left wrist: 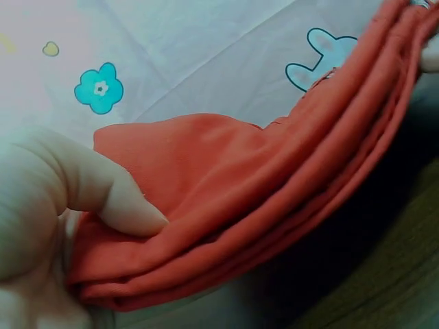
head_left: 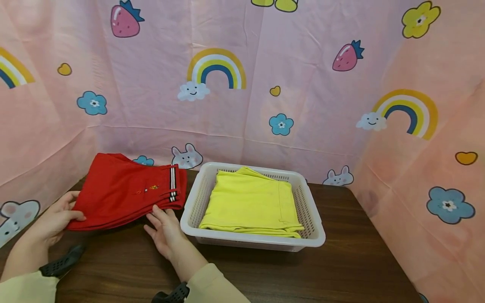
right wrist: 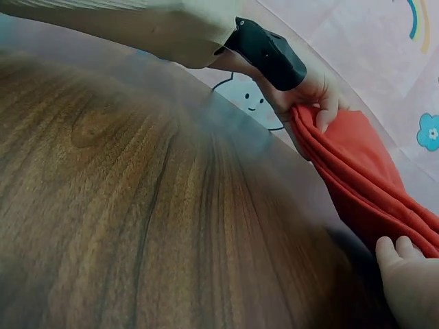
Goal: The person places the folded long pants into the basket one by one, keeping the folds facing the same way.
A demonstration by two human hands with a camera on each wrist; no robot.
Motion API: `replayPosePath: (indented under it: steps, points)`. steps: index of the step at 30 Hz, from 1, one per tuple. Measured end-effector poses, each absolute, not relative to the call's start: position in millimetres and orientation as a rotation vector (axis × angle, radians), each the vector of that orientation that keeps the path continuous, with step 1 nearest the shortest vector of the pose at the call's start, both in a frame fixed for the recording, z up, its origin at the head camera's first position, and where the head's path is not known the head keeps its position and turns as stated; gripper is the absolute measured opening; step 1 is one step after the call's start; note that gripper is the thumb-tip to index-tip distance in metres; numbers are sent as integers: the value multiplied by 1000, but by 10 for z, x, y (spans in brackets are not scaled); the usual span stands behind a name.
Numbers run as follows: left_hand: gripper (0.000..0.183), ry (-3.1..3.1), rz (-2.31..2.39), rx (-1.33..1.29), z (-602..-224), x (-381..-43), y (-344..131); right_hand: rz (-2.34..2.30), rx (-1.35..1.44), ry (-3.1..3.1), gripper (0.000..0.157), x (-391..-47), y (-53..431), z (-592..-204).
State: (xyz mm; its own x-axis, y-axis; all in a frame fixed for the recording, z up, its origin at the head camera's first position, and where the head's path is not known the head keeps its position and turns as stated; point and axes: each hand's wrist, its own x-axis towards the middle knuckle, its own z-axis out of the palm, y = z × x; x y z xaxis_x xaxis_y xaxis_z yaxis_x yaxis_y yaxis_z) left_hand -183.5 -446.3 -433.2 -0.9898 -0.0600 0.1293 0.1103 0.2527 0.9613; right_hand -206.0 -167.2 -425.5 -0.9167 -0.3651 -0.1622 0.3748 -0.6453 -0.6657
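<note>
A folded red garment [head_left: 125, 185] with a black-and-white striped band and a small embroidered motif is at the left, its near edge lifted off the table. My left hand [head_left: 57, 219] pinches its near left corner, thumb on top; the left wrist view shows the thumb pressing the stacked layers [left wrist: 274, 199]. At the near right edge, my right hand [head_left: 166, 231] touches the fabric with extended, spread fingers. In the right wrist view, the right fingertips [right wrist: 387, 248] meet the lower edge of the red cloth. What lies beneath the garment is hidden.
A white plastic basket [head_left: 317, 227] stands right of the red garment, close to my right hand. Inside lies a folded yellow garment [head_left: 250, 202]. The dark wooden table [head_left: 341, 269] ends against a printed pink cloth backdrop [head_left: 242, 113] behind and at both sides.
</note>
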Motion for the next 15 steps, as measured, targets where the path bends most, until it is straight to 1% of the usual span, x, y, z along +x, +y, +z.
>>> replayPosePath:
  steps: [5, 11, 15]
  points:
    - [57, -2370, -1787, -30, -4317, -1801, -4454, -2516, -51, 1031, 78, -2039, -1688, -4171]
    - [57, -2146, -1982, -144, -4240, -1772, -4439, -2481, -90, 1028, 78, -2040, -1679, -4093]
    - [56, -2000, -2084, -158, -4192, -1748, -4419, -2470, -125, 1021, 77, -2038, -1663, -4069]
